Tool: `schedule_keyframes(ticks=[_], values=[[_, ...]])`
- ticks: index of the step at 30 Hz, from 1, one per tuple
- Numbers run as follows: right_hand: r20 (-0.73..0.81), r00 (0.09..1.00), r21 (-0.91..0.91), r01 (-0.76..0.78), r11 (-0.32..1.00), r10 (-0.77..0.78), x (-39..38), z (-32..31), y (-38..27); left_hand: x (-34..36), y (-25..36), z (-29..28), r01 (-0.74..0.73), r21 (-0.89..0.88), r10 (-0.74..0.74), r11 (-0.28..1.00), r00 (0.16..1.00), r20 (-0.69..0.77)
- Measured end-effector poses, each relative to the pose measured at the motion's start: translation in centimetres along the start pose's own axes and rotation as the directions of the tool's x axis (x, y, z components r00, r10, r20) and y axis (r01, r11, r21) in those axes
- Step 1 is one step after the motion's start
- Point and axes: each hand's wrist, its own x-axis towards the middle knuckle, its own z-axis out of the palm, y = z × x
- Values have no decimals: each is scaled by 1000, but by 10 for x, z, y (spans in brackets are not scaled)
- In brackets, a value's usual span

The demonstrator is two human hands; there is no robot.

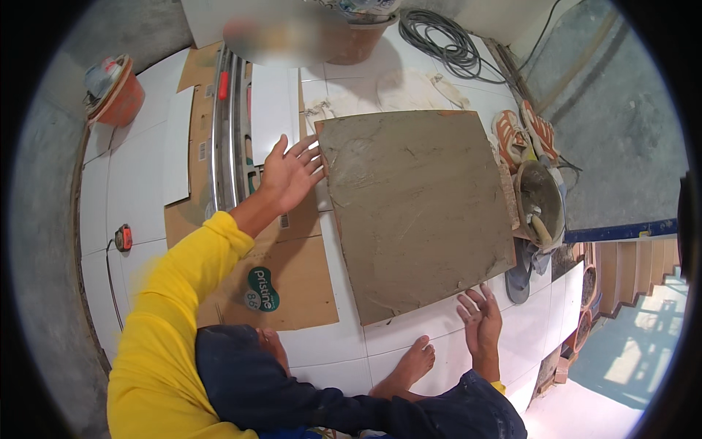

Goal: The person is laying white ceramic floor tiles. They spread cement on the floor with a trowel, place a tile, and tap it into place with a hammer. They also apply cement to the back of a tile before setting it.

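A large square tile, its upper face spread with grey mortar, lies in front of me, with reddish edges showing. My left hand is at its far left edge, palm turned up, fingers apart and the tips meeting the edge. Close to the near right edge is my right hand, its fingers loosely bent and apart. Whether those fingertips press on the tile, I cannot tell. Neither hand is closed around anything. White floor tiles show around the coated one.
Left of the coated tile are cardboard, a metal-railed tile cutter and a tape measure. Buckets stand farther back. A coiled cable, shoes and a mortar bucket lie right. Stairs drop away at far right.
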Motion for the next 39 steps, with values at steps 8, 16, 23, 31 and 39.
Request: schedule_keyframes(ticks=[8, 16, 23, 31, 39], values=[[153, 988, 155, -4, 988, -20, 13, 16, 9, 89, -49, -11, 18, -15, -17, 1000, 995, 97], [82, 994, 234, 50, 971, -71, 14, 33, 22, 77, -79, 23, 53, -4, -53, 999, 998, 43], [41, 987, 281, 136, 950, -153, 15, 57, 33, 65, -69, 15, 106, 64, -110, 992, 992, 54], [3, 955, 293, 284, 913, -298, -52, 97, -2, 41, -78, 24, 204, 111, -212, 973, 975, 67], [-45, 897, 84, 442, 893, -440, -148, 87, -97, -4, -137, 82, 355, 124, -371, 927, 917, 148]])
